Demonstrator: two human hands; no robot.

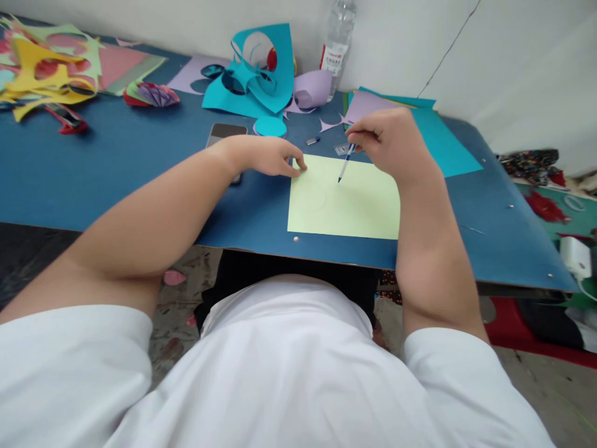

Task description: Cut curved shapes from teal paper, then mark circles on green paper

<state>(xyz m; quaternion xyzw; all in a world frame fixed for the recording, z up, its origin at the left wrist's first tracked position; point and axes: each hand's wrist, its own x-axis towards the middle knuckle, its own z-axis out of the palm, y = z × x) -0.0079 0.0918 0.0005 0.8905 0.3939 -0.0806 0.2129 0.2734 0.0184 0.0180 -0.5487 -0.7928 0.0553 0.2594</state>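
A pale green sheet of paper (354,208) lies on the blue table (116,168) in front of me, with a faint circle drawn near its left side. My right hand (389,140) is closed around a blue and white pen (346,163), tip down on the sheet. My left hand (268,154) rests at the sheet's upper left corner, fingertips pinched together on the paper's edge. A dark phone (224,132) lies just behind my left wrist, partly hidden by it.
Teal cut paper (261,74), a teal disc (270,126), lilac scraps (311,88) and a plastic bottle (336,43) sit at the back by the wall. Yellow and pink cuttings (41,68) are piled far left. Teal sheets (443,146) lie right.
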